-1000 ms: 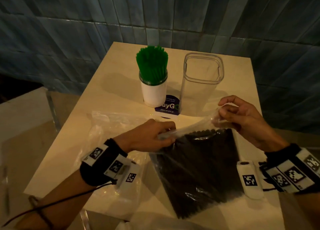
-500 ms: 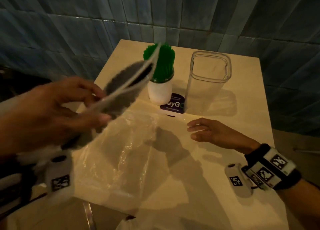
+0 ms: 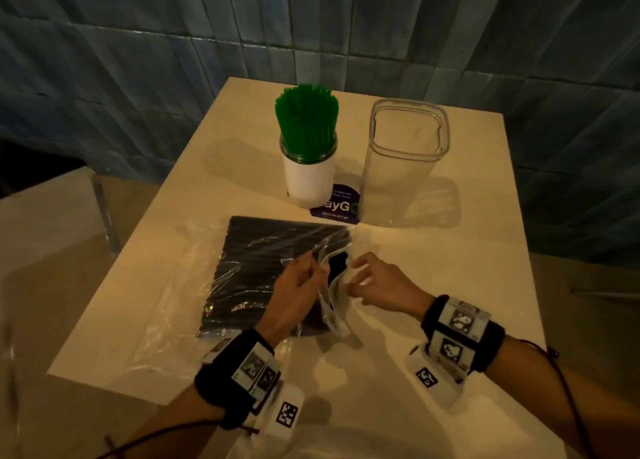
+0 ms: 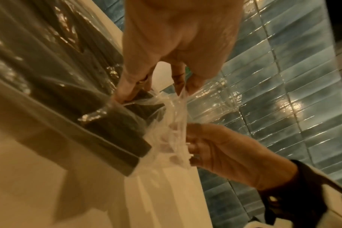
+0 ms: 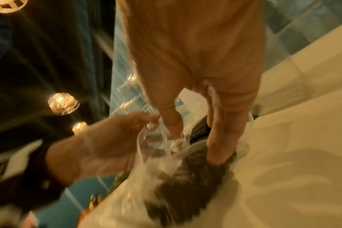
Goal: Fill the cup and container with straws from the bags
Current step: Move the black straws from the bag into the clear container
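Both hands pinch the mouth of the clear bag of black straws [image 3: 266,271]: left hand [image 3: 298,290] nips one film lip btwn thumb & fingertips, right hand [image 3: 375,285] nips the opposite lip, the two just apart w/ the opening btwn them. Bag lies flat on the table [image 3: 450,268], its body running left of the grip, on top of an empty plastic bag [image 3: 166,306]. Beyond the grip stand the white cup [image 3: 309,178], already packed w/ green straws [image 3: 306,121], and, to its right, the clear container [image 3: 405,160], still empty. Judgement: film is thin, slippery, tears easily, so hold near the edge & pull apart evenly; straws are light, stiff-ish but crushable, will slide loose as a bundle. Best grabbed as a bunch round the middle once the mouth is wide, not by single ends.
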{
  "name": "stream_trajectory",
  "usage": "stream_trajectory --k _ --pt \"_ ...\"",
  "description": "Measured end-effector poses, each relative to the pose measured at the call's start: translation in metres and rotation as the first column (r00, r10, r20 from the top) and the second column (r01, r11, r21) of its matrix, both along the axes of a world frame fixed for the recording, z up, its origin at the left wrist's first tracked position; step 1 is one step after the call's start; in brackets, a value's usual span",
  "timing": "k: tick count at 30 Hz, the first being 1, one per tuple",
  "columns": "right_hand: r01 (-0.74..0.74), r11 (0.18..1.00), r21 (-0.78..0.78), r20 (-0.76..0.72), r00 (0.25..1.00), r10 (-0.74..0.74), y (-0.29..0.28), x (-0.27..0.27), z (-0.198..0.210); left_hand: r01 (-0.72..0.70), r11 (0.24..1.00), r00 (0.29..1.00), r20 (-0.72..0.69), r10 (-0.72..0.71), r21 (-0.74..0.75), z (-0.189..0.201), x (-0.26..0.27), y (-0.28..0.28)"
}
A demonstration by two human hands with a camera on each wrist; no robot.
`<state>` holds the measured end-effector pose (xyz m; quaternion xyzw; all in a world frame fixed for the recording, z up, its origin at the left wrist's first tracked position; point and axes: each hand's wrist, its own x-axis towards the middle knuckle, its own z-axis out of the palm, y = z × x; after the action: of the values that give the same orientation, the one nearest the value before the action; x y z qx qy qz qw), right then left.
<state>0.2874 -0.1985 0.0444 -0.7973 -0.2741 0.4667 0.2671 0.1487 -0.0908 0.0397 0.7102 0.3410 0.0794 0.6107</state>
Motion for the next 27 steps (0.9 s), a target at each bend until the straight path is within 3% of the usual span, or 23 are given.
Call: stream_trajectory --k 2,4,6,9,12,14,17,20,22,25,27 --pt "-0.107 0.992 0.069 0.314 0.946 0.08 0.0 -0.005 -0.005 0.006 0.996 1.0 0.012 -0.005 -0.085 -0.002 -0.001 0.004" --pt "-0.283 0.947 0.153 0.479 0.859 0.179 0.005 -0.011 -0.003 0.01 0.991 1.0 0.022 -0.007 -0.135 0.0 -0.003 0.004" --pt "-0.433 0.882 0.188 0.512 0.809 0.288 0.011 -0.014 -0.003 -0.004 0.987 0.999 0.036 0.01 -0.161 0.003 -0.004 0.005" --pt "-0.617 0.78 0.107 0.622 0.653 0.432 0.019 -0.008 -0.011 -0.043 0.966 0.997 0.045 0.056 -0.256 0.01 -0.004 0.008" --pt "-0.745 0.667 0.01 0.653 0.51 0.56 0.016 -0.002 -0.014 -0.08 0.941 0.995 0.035 0.097 -0.329 0.01 -0.004 0.013" --pt "-0.774 0.633 -0.015 0.649 0.474 0.595 0.004 0.003 -0.014 -0.086 0.934 0.994 0.028 0.102 -0.347 0.007 -0.006 0.017" --pt "-0.745 0.658 -0.111 0.577 0.49 0.653 -0.016 0.01 -0.017 -0.067 0.941 0.997 0.017 0.077 -0.333 0.001 -0.008 0.022" --pt "-0.65 0.742 -0.164 0.418 0.636 0.649 -0.025 0.013 -0.02 0.041 0.969 0.999 0.031 -0.035 -0.245 -0.006 -0.01 0.023" --pt "-0.574 0.811 -0.113 0.412 0.716 0.564 -0.017 0.011 -0.019 0.079 0.978 0.997 0.034 -0.074 -0.191 -0.011 -0.009 0.022" --pt "-0.51 0.858 0.069 0.536 0.744 0.399 0.006 0.003 -0.02 0.09 0.98 0.995 0.049 -0.082 -0.176 -0.01 -0.01 0.022" --pt "-0.503 0.855 0.127 0.546 0.755 0.363 0.021 -0.004 -0.021 0.083 0.983 0.996 0.045 -0.077 -0.166 -0.012 -0.011 0.022"
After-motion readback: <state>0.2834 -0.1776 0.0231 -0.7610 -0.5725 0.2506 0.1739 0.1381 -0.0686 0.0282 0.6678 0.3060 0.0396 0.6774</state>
